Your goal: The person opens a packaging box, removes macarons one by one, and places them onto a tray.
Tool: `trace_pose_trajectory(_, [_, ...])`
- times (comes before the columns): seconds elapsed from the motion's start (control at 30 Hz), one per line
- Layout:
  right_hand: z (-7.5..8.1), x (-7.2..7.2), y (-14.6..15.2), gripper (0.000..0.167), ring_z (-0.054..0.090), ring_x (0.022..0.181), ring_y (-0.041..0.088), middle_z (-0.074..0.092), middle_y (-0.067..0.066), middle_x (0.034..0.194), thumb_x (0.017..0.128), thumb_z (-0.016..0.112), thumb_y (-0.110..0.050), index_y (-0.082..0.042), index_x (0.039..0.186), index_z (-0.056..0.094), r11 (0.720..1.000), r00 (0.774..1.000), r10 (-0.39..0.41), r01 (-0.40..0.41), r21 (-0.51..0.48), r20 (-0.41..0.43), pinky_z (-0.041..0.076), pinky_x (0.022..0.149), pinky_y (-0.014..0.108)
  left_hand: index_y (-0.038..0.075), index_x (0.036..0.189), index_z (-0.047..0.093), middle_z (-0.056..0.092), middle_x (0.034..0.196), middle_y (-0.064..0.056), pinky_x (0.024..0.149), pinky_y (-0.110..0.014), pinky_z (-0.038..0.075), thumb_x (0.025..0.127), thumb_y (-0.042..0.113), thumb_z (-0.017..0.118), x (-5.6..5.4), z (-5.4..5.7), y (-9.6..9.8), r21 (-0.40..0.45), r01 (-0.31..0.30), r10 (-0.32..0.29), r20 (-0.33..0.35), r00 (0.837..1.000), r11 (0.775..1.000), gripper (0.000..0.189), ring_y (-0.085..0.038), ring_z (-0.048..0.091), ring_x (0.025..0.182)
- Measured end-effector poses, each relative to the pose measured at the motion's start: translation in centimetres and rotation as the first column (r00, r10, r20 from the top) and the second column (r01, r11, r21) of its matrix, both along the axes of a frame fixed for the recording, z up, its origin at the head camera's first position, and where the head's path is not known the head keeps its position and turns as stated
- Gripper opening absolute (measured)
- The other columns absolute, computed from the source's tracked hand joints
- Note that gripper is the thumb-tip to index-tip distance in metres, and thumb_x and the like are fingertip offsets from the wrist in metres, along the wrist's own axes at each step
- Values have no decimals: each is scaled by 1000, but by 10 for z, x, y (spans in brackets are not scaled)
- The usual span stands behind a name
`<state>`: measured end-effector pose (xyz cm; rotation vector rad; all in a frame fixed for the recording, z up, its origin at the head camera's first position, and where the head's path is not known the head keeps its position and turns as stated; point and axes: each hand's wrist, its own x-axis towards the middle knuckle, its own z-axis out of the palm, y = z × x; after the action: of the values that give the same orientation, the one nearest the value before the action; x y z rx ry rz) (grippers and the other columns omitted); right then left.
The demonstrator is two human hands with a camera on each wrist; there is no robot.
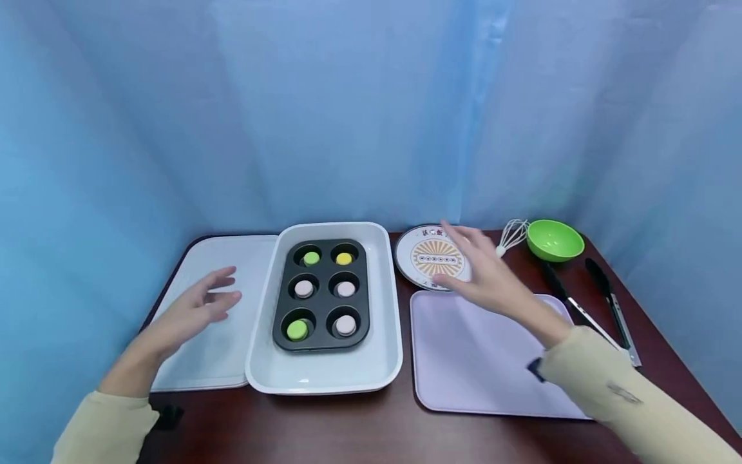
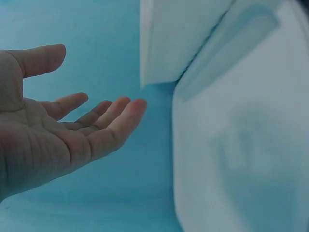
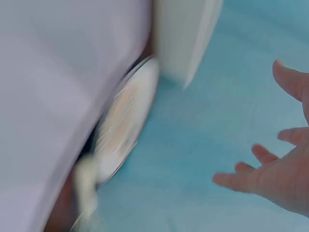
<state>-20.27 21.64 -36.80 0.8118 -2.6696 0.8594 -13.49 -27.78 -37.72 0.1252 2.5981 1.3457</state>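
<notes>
Curtain fabric, pale blue, covers the back and both sides of one dark reddish-brown table. Two flat trays lie on it: a white tray at the left and a lilac tray at the right. Between them sits one white tub, which covers the white tray's right edge. One dark muffin tin lies inside the tub, with six cups in three rows of two.

One round plate sits just beyond the lilac tray. What looks like one pair of tongs lies at the far right, its two black-tipped metal arms splayed.

Two bare hands come from pale sleeves. The left hand hangs above the white tray, empty, thumb well apart from loosely bent fingers. The right hand hovers over the plate, also empty and spread wide.

One green bowl and one whisk stand side by side behind the tongs. Six small discs fill the cups, one apiece: three pale pink discs, two green discs, one yellow disc.

Writing appears on the plate: dark Chinese-looking characters at the rim and a row of small boxed marks across an orange sunburst, too small to read surely.
</notes>
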Motion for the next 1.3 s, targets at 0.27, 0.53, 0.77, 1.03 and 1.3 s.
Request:
trace_pose_trajectory(0.27, [-45,12,147,113,16,141,61,20,42,153,77,90,-34,-5,161,20,961,964,-260,264,82,-52,9,109,76,3,161,15,27,156,-32,87,-49,58,106,26,55,2,-37,23,76,-14,8,77,997,997,72,-52,45,133])
trace_pose_trajectory(0.53, [-87,44,240,125,14,126,79,9,57,144,81,82,-49,2,159,-2,864,875,-473,438,250,105,16,94,86,6,160,22,42,143,-27,80,-44,61,106,19,52,-5,-42,33,96,-40,30,99,995,995,63,-43,58,119])
trace_pose_trajectory(0.77, [-98,52,260,133,16,127,74,20,60,135,80,83,-50,7,155,-10,855,850,-487,417,309,199,28,85,84,4,158,26,47,129,-23,69,-40,62,105,23,56,-7,-44,35,87,-53,44,111,993,995,64,-32,64,101])
trace_pose_trajectory(1.03, [-101,49,263,127,22,120,74,29,60,128,84,79,-49,13,153,-7,856,847,-487,414,309,212,30,86,82,2,157,27,49,120,-21,61,-41,61,105,21,56,-3,-45,28,85,-69,61,103,993,994,62,-26,66,88])
trace_pose_trajectory(1.3, [-106,49,278,124,24,116,75,28,61,125,84,79,-51,31,142,5,840,825,-510,416,350,244,34,88,79,7,157,29,51,117,-21,58,-41,60,104,21,58,-7,-52,28,103,-79,66,125,990,992,62,-27,65,77])
